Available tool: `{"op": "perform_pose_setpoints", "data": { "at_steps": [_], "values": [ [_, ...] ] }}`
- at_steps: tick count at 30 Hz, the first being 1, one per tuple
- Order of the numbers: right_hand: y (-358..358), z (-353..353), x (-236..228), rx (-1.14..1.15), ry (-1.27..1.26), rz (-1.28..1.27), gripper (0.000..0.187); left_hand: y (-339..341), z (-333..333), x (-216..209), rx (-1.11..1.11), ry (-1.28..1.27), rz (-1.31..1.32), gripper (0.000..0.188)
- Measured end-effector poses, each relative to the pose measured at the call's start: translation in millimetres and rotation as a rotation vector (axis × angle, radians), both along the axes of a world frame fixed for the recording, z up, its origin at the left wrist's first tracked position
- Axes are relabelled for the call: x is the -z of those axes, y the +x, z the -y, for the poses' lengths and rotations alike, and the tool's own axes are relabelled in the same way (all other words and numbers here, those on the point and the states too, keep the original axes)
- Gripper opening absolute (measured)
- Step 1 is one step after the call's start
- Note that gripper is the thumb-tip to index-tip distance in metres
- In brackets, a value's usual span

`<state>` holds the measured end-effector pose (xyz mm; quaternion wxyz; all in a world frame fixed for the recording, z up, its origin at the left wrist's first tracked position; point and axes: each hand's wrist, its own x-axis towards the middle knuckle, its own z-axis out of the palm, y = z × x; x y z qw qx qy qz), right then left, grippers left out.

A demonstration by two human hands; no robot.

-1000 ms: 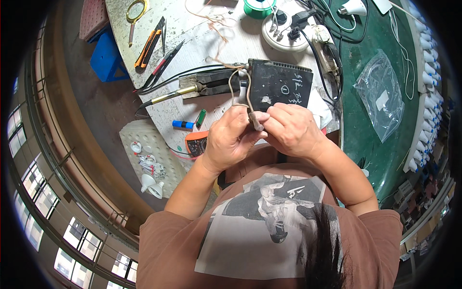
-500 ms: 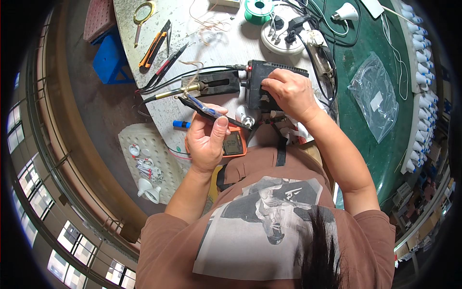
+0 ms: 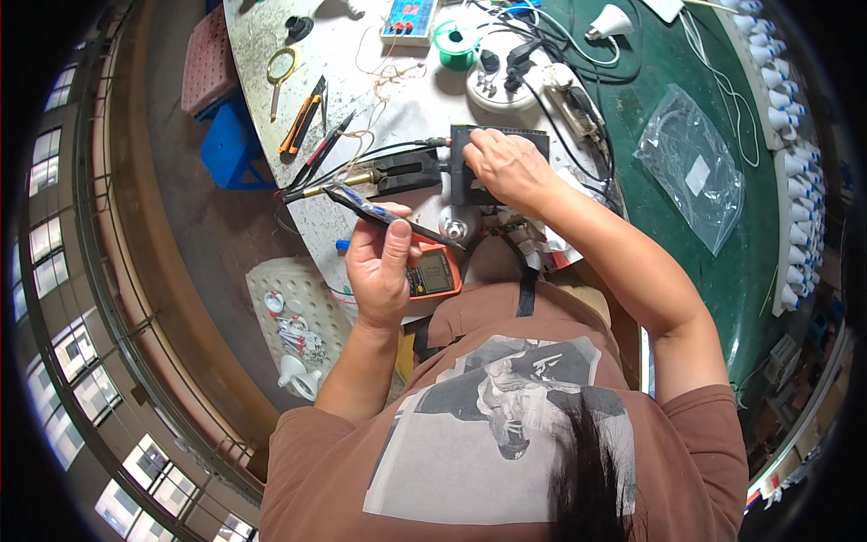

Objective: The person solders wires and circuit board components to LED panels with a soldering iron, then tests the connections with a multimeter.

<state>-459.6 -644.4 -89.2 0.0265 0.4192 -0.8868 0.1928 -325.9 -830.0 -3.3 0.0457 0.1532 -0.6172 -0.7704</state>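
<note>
My left hand (image 3: pixel 379 275) is closed around a slim black tweezers-like tool (image 3: pixel 415 231) with a blue-wrapped part. Its dark point ends near a lamp base (image 3: pixel 454 224) with a metal tip. My right hand (image 3: pixel 510 167) is over the black box (image 3: pixel 470 189) of a soldering station, fingers curled near its left end; what they pinch, if anything, is hidden. A soldering iron (image 3: pixel 314 191) with a brass-coloured barrel rests in its black holder (image 3: pixel 406 172), left of the box. Beside my left hand lies an orange multimeter (image 3: pixel 435 273).
An orange cutter (image 3: pixel 302 117), a magnifier (image 3: pixel 281 68), green solder spool (image 3: pixel 455 47) and white round power socket (image 3: pixel 501 90) lie farther back. A clear plastic bag (image 3: pixel 694 172) is on the green mat (image 3: pixel 623 135). Rows of white bulbs (image 3: pixel 795 190) line the right.
The view has shifted, bringing a blue-faced device into sight at the top. My right hand has moved left along the black box, toward its end. My left hand keeps hold of the tool.
</note>
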Motion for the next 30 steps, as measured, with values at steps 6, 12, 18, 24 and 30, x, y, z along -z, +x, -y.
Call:
{"op": "perform_pose_setpoints", "data": {
  "at_steps": [6,12,18,24,30],
  "values": [
    [42.0,-45.6,-5.2,0.254,-0.462,-0.003,0.007,0.4,-11.8,9.2,-0.089,0.215,-0.004,0.018],
    [194.2,-206.2,-8.7,0.791,-0.535,-0.013,0.009,-28.9,-15.5,29.5,0.043,0.220,0.039,0.025],
    [444.2,-384.3,52.3,1.927,-0.640,-0.025,0.015,-65.3,-20.3,43.6,0.333,0.328,0.048,0.019],
    [708.2,-501.8,107.6,2.752,-0.690,-0.177,0.027,-88.9,-34.3,46.7,0.250,0.183,0.139,0.028],
    [830.5,-553.7,118.0,2.905,-0.334,0.027,0.029,-100.3,-32.8,30.4,0.163,-0.011,0.209,0.026]
  ]
}}
